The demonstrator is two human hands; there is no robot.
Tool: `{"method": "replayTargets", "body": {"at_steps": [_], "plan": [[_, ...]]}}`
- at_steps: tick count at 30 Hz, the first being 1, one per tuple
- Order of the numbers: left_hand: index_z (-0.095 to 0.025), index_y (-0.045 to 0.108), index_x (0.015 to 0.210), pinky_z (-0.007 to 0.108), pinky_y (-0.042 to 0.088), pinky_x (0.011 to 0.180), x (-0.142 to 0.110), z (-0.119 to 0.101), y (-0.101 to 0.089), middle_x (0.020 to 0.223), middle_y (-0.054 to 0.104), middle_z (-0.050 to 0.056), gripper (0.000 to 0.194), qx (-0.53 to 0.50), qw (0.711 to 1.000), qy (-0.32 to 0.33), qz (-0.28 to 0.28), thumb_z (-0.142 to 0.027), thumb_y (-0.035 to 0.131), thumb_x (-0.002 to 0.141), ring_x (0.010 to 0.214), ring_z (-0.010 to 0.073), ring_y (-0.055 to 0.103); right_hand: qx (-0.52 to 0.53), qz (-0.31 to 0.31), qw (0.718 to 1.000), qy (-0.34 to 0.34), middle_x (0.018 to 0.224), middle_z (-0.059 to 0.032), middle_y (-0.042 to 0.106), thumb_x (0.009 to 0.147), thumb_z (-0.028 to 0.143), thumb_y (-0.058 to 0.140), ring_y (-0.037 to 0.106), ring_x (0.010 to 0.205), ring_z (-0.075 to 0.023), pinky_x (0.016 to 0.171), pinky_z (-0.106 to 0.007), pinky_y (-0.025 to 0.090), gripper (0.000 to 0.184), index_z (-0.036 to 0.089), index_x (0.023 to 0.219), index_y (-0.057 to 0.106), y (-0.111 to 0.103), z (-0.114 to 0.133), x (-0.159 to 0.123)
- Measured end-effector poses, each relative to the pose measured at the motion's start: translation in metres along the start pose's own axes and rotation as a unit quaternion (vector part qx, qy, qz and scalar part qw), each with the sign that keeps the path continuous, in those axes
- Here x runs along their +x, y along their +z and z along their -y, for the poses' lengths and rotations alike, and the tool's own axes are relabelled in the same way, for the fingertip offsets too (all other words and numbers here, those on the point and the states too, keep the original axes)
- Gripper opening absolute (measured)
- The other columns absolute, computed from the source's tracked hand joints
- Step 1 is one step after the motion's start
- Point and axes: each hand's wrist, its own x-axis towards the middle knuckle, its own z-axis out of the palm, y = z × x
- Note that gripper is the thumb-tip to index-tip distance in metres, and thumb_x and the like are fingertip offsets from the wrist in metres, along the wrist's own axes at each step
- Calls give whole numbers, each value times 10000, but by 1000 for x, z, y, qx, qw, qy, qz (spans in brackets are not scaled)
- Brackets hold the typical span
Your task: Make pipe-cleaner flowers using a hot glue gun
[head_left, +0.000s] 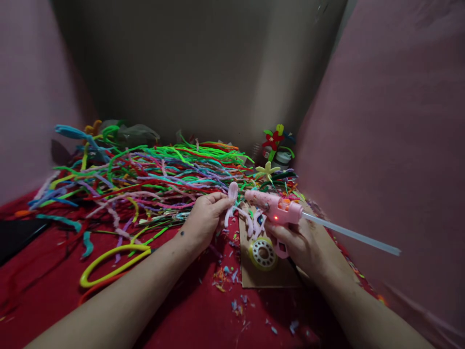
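Note:
My left hand (205, 218) is closed, pinching a pale pink pipe-cleaner shape (232, 194) with looped petals. My right hand (298, 240) grips a pink hot glue gun (278, 209), its nozzle pointing left and nearly touching the pink loops. A red light glows on the gun's side, and a clear glue stick (352, 234) sticks out of its back to the right. More pink loops (254, 224) hang between the two hands, above a piece of brown cardboard (269, 276).
A big heap of coloured pipe cleaners (152, 174) covers the red cloth (203, 310) behind my hands. A tape roll (262, 253) lies on the cardboard. A yellow loop (112, 264) lies at left, finished pipe-cleaner flowers (274, 140) at the back right. Pink walls close in on both sides.

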Motion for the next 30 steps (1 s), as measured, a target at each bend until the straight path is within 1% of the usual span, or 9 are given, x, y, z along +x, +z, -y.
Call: {"method": "replayTargets", "body": {"at_steps": [4,7,9,13,16,20,24,27,30], "plan": [[-161,548,606,194,227,377,0,1,0,449,484,-55,172,10,1000,3,3,-285,657,653,356,53,366,15,-7,1000,-6,715,-8,624,829,244,475,553,663,-177,678,-324,474,361,252,1176,574,3,-10,-2],[-156,564,626,195,254,390,0,3,0,470,516,-46,160,6,1000,2,10,-282,658,658,367,59,393,33,-23,999,-19,855,-38,656,828,245,488,579,859,-211,825,-362,451,361,239,1180,568,4,-13,-2],[-154,583,653,200,276,402,0,3,0,495,544,-33,156,-1,1000,2,14,-288,663,657,383,69,425,30,-16,999,-9,916,-39,656,830,229,487,580,880,-202,851,-359,441,357,250,1177,567,3,-12,-2],[-148,603,688,202,269,401,2,5,-2,534,577,-10,165,-5,1000,4,24,-294,674,654,399,75,449,15,-4,1000,3,853,-22,650,828,198,493,569,759,-172,833,-333,440,341,251,1152,586,0,-8,-2],[-150,594,686,191,234,384,2,5,-2,519,562,-16,171,-2,1000,-3,24,-302,671,667,375,58,415,16,12,1000,1,718,-5,613,807,156,491,528,648,-158,719,-302,454,353,226,1137,594,-1,-6,-1],[-154,566,654,173,193,368,2,3,-2,459,482,-54,192,4,1000,-7,16,-306,682,667,341,30,332,13,14,1000,5,698,-7,597,803,148,481,486,592,-149,618,-285,428,389,200,1180,559,0,-7,0],[-154,528,621,163,167,360,1,2,-2,428,408,-79,217,6,1000,-5,16,-303,675,682,332,17,280,0,12,1000,-24,789,-16,639,827,211,479,539,676,-174,643,-298,433,356,236,1173,563,-1,-18,-4],[-153,535,637,161,177,362,0,1,-1,446,451,-66,206,8,1000,-11,13,-298,676,678,336,19,305,-2,6,998,-57,909,-15,658,810,256,509,567,790,-202,689,-318,446,317,278,1115,595,-1,-27,-6],[-152,546,656,164,207,374,0,1,-1,480,505,-44,184,8,1000,-19,13,-286,671,679,355,33,365,0,-3,998,-61,917,-13,657,822,260,500,573,794,-199,679,-321,457,318,291,1125,590,2,-29,-6]]}}
